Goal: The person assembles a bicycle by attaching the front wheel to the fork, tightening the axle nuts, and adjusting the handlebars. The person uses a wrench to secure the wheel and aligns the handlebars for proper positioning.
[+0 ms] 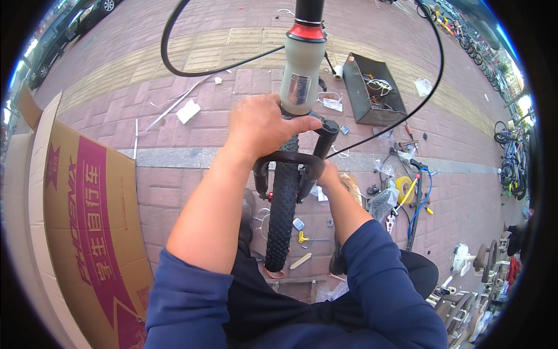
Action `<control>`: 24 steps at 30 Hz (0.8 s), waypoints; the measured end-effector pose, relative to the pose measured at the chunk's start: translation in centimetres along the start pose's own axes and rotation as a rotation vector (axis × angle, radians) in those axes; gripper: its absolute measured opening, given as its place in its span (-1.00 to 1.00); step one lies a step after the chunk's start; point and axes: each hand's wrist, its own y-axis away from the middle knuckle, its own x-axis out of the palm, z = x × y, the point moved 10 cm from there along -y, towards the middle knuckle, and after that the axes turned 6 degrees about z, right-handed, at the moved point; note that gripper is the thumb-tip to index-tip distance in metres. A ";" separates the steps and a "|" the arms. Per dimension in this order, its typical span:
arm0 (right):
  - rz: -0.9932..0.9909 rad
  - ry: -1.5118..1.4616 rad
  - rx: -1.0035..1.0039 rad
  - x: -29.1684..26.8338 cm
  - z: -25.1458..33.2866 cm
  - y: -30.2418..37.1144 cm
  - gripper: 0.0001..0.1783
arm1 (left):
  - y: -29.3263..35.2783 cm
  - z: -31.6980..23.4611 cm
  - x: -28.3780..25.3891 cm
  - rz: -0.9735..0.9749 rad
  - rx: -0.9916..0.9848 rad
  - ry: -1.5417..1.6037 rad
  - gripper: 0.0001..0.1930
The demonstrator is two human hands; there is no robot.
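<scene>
In front of me stands a bicycle's front end. Its grey head tube (299, 64) has a red ring at the top. Below it is a black suspension fork (289, 157) with the knobby front tyre (281, 215) between its legs. My left hand (261, 125) wraps round the fork's crown from the left, its thumb lying across the top. My right hand (330, 175) reaches low behind the fork's right leg, beside the wheel. The fork hides its fingers and whatever they touch. A black cable (427, 96) loops down from the upper right toward the fork.
A large brown cardboard box (110, 232) stands at my left. A dark metal toolbox (378, 113) with loose contents sits ahead right. On the paving lie a floor pump (417, 198) with a blue hose, yellow tape (405, 189), a yellow-handled hex key (303, 237) and scraps. Bicycles line the far right.
</scene>
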 end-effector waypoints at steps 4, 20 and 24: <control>-0.107 -0.035 0.074 1.1 -7.1 0.7 -0.55 | -0.3 -1.4 0.4 0.010 0.037 0.051 -0.20; 0.446 0.813 -0.112 5.8 -5.9 15.3 -0.57 | -0.3 -2.0 0.5 0.021 -0.005 0.018 -0.19; 0.620 0.073 0.458 3.9 -2.7 16.9 -0.68 | -0.2 -1.8 0.3 0.032 -0.027 -0.003 -0.18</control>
